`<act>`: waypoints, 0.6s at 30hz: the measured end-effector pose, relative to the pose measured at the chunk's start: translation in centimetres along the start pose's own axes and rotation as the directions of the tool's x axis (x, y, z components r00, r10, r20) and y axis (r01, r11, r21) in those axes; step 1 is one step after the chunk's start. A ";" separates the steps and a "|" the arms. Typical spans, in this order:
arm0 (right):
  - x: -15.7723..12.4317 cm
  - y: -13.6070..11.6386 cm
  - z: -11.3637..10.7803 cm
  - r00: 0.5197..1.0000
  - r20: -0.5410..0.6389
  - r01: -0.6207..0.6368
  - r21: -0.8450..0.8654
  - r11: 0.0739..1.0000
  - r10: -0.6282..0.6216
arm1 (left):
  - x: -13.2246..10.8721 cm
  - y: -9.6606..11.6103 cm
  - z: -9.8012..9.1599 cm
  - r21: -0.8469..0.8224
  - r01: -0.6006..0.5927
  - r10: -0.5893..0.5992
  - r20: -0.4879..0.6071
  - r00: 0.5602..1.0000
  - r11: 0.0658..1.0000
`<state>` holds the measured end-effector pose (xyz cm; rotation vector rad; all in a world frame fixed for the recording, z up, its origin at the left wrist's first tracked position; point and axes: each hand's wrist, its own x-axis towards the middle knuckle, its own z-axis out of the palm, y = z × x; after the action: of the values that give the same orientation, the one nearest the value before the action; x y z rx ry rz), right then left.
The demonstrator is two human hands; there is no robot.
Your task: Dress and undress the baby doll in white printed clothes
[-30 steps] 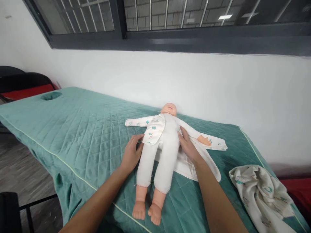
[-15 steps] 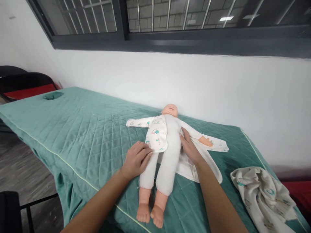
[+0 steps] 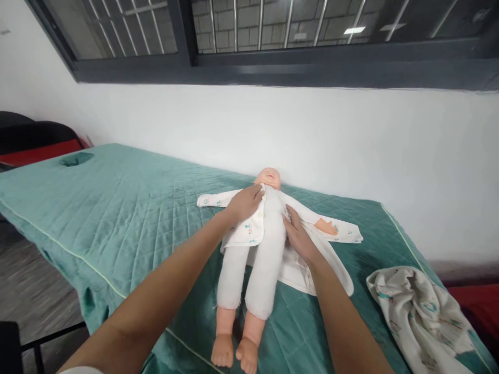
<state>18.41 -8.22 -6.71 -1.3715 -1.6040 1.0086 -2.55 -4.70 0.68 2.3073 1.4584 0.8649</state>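
Observation:
A baby doll (image 3: 273,234) with a white cloth body lies on its back, head toward the wall and bare feet toward me. It wears a white printed baby shirt (image 3: 249,236), with one front panel over its chest and the other spread flat on the bed. My left hand (image 3: 246,201) is closed at the upper front edge of the shirt, just below the doll's chin; its fingertips are partly hidden. Against the doll's side, over the spread panel, rests my right hand (image 3: 298,234), its fingers stretched and apart. One doll hand shows through the shirt's sleeve opening.
A green quilted cover (image 3: 156,208) lies over the bed, which has a hole at its far left. Crumpled printed cloth (image 3: 421,311) lies at the right. The wall and a barred window (image 3: 273,31) stand behind. Black-and-red chairs (image 3: 39,140) are at the left.
My left hand has moved up from the shirt's lower hem to its front edge near the collar. My right hand stays at the doll's side. The view has shifted slightly.

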 end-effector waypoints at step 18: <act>-0.6 -1.3 -0.3 0.995 -0.022 0.095 0.013 0.995 -0.095 | 6.2 7.5 1.9 0.506 -0.251 0.012 0.429 0.903 0.825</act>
<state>18.24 -8.94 -5.44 -1.2795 -1.6274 0.9442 6.00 -2.45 5.19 2.7985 1.4944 -0.0711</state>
